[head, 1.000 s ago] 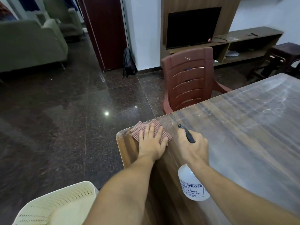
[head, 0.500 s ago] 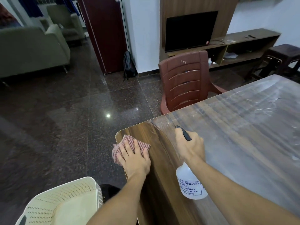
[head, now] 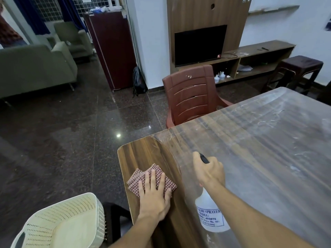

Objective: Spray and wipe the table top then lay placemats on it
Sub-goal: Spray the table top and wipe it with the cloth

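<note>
The left grip (head: 154, 194) lies flat with its fingers straight and slightly spread. It presses a folded red-checked cloth (head: 138, 181) onto the bare wooden strip at the near left corner of the table (head: 259, 158). The cloth's left corner reaches the table's left edge.

The right grip (head: 209, 171) is just to the right, its fingers curled tight round the neck of a spray bottle (head: 209, 215). The bottle's black head (head: 204, 158) pokes out above the fist and points away. The translucent body with its printed label slants down under the wrist, over the table. Whether it touches the top cannot be told.

A clear plastic sheet (head: 268, 126), scuffed and streaked white, covers the table right of the cloth. A brown plastic chair (head: 191, 93) stands at the table's far edge. A cream perforated seat (head: 62, 224) is at the near left, on the dark polished floor (head: 71, 131).
</note>
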